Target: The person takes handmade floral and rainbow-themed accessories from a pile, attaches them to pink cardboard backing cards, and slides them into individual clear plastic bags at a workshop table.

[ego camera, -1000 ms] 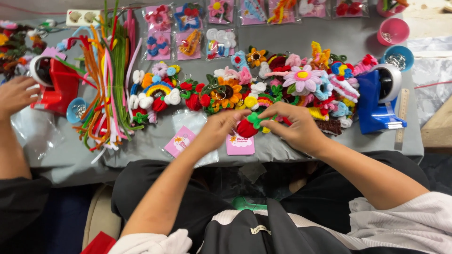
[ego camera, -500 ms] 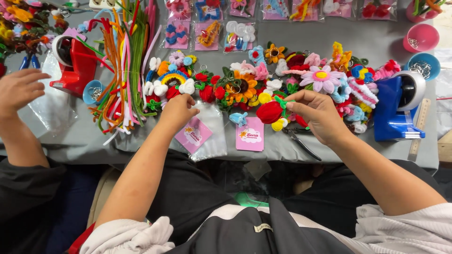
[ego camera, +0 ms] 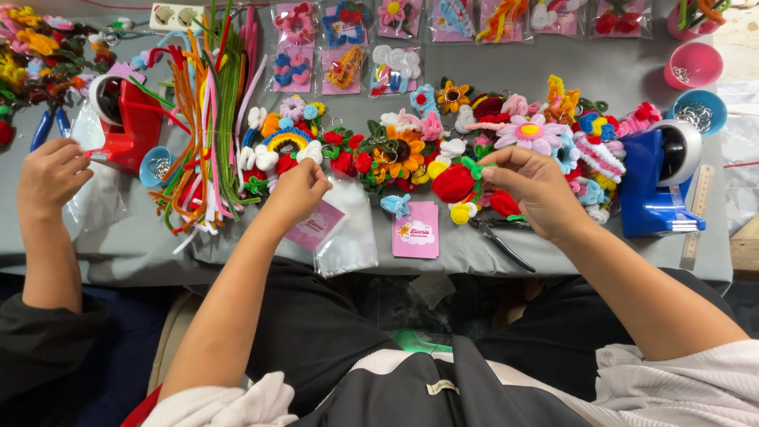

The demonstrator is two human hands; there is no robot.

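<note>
Right hand (ego camera: 531, 188) pinches a red pipe-cleaner strawberry (ego camera: 454, 183) with a green top, just above the grey table (ego camera: 553, 253); left hand (ego camera: 296, 190) closes on a clear bag with a pink card (ego camera: 320, 227) beside the rainbow charm (ego camera: 286, 141)

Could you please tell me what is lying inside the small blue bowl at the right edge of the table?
The small blue bowl holds a heap of thin silvery metal rings; its bottom is covered by them.
</note>
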